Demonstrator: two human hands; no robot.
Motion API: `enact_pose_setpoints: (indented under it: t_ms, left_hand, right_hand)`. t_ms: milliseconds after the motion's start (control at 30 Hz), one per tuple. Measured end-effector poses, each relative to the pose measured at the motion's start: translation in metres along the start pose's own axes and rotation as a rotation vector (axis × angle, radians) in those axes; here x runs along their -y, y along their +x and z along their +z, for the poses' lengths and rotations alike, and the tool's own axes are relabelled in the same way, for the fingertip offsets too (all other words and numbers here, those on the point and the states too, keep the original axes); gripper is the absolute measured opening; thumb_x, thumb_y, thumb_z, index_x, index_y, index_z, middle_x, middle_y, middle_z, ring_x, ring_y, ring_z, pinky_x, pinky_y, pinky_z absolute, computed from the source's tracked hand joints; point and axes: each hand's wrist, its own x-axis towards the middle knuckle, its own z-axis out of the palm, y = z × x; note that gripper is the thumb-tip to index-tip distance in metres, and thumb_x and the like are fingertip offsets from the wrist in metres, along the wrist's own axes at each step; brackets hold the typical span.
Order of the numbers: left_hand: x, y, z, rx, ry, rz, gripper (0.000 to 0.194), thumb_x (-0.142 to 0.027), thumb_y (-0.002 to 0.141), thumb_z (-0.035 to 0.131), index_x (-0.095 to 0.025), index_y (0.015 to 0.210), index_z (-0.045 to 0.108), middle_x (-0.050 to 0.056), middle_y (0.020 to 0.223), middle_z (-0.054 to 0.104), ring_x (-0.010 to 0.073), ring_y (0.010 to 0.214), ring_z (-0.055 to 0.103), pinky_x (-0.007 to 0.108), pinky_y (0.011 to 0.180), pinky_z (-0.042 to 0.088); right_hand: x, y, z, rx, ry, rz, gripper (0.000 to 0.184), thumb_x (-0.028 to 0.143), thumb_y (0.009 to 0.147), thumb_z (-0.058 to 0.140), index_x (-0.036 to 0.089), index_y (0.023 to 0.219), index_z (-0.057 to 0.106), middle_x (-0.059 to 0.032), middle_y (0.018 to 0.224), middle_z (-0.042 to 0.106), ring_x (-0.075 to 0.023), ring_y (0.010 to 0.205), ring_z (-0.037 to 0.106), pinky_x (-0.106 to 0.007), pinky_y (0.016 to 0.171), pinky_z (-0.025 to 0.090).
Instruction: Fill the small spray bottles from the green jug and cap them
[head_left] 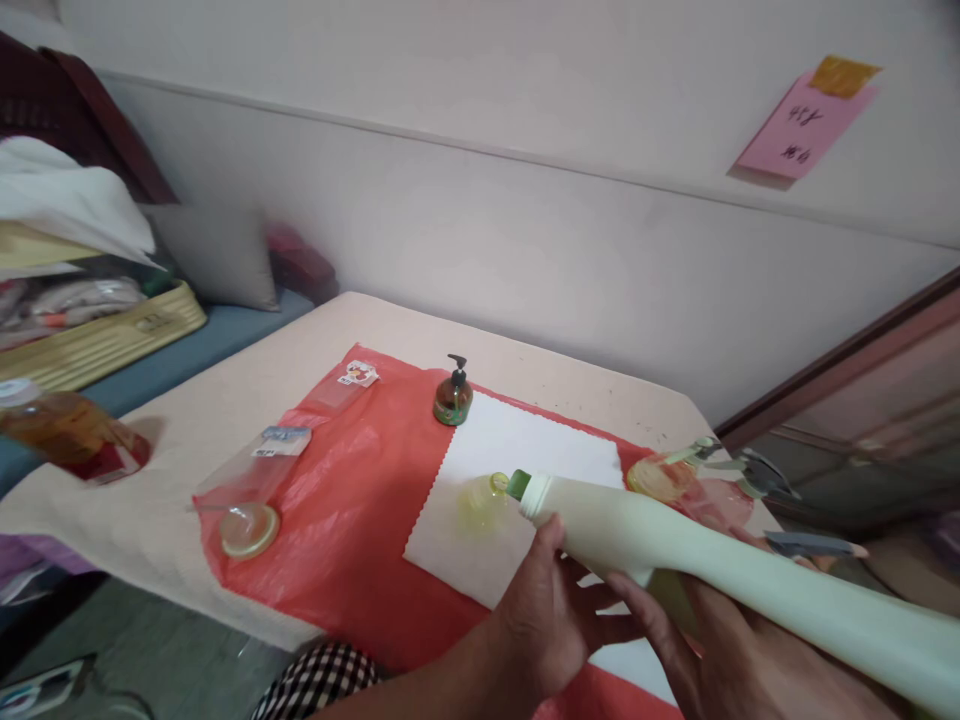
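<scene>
A big pale green detergent bottle [652, 530] lies nearly horizontal in the air, its green spout pointing left. My right hand [727, 640] grips it at the handle, partly hidden by the bottle. Under the neck, my left hand [551, 620] supports it, thumb against its side and fingers curled below. Just left of the spout, a small clear bottle [480, 505] with yellowish contents and an open-looking mouth stands on a white sheet [540, 425]. Whether liquid is flowing from the spout I cannot tell.
A red plastic sheet [360, 500] covers much of the table. On it are a dark pump bottle [453, 400], clear packages and a round lidded container [249, 530]. Tools and clear containers [664, 475] lie at right. An amber bottle [82, 430] stands left.
</scene>
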Motion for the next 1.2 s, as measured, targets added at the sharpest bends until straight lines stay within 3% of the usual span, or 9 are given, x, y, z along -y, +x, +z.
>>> enact_pose_setpoints:
  t_ms: [167, 733, 933, 1200]
  left_hand:
    - [0.000, 0.000, 0.001, -0.012, -0.013, -0.001, 0.063, -0.060, 0.080, 0.073, -0.014, 0.123, 0.067, 0.013, 0.119, 0.062, 0.0246, 0.100, 0.060, 0.038, 0.079, 0.052]
    - [0.000, -0.001, 0.002, -0.008, -0.016, -0.003, 0.062, -0.059, 0.081, 0.072, -0.014, 0.124, 0.066, 0.011, 0.116, 0.062, 0.0248, 0.099, 0.061, 0.039, 0.080, 0.051]
    - [0.000, -0.001, 0.001, -0.010, -0.016, 0.001, 0.061, -0.061, 0.082, 0.071, -0.014, 0.121, 0.067, 0.011, 0.114, 0.062, 0.0241, 0.097, 0.060, 0.039, 0.081, 0.052]
    - [-0.001, 0.000, 0.002, -0.012, -0.022, -0.003, 0.064, -0.060, 0.082, 0.071, -0.014, 0.125, 0.066, 0.013, 0.117, 0.062, 0.0252, 0.099, 0.060, 0.044, 0.086, 0.053]
  right_hand:
    - [0.000, -0.001, -0.001, -0.024, -0.039, 0.023, 0.048, 0.054, 0.099, 0.048, 0.019, 0.123, 0.069, -0.0183, 0.116, 0.072, -0.0362, 0.112, 0.067, -0.049, 0.092, 0.054]
    - [-0.002, -0.004, 0.003, 0.004, -0.028, -0.026, 0.040, 0.044, 0.099, 0.050, 0.021, 0.124, 0.071, -0.0159, 0.115, 0.074, -0.0344, 0.112, 0.069, -0.048, 0.094, 0.054]
    - [0.004, 0.004, -0.002, -0.076, -0.109, -0.021, 0.043, 0.049, 0.098, 0.052, 0.014, 0.115, 0.071, -0.0207, 0.119, 0.071, -0.0413, 0.115, 0.066, -0.056, 0.099, 0.052]
    - [0.003, 0.003, 0.000, -0.065, -0.196, -0.042, 0.048, 0.054, 0.099, 0.048, 0.015, 0.115, 0.071, -0.0210, 0.112, 0.073, -0.0350, 0.099, 0.070, -0.050, 0.091, 0.054]
